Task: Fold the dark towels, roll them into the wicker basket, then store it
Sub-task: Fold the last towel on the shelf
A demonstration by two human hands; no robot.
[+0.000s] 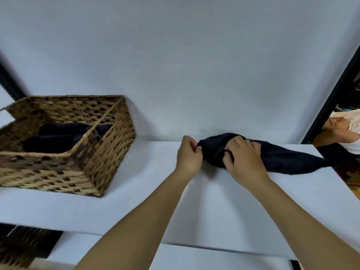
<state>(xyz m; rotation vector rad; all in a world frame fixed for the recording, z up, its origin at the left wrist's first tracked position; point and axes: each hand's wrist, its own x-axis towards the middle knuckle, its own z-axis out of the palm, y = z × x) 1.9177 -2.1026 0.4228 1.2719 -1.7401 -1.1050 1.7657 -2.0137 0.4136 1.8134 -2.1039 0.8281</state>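
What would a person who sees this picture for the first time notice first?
First, the two hands at centre right: the left hand pinches the end of a dark towel, and the right hand grips its rolled part on the white table. The unrolled rest trails right to the table edge. Next, the wicker basket on the left, with dark rolled towels inside.

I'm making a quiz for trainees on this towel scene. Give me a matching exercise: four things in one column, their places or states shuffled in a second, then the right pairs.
1. wicker basket
2. rolled towels
3. dark towel
4. left hand

A. pinches the roll's left end
B. half rolled, tail reaching the table's right edge
C. lie inside the basket
D. stands at the table's left

Pairs: 1-D, 2-C, 3-B, 4-A
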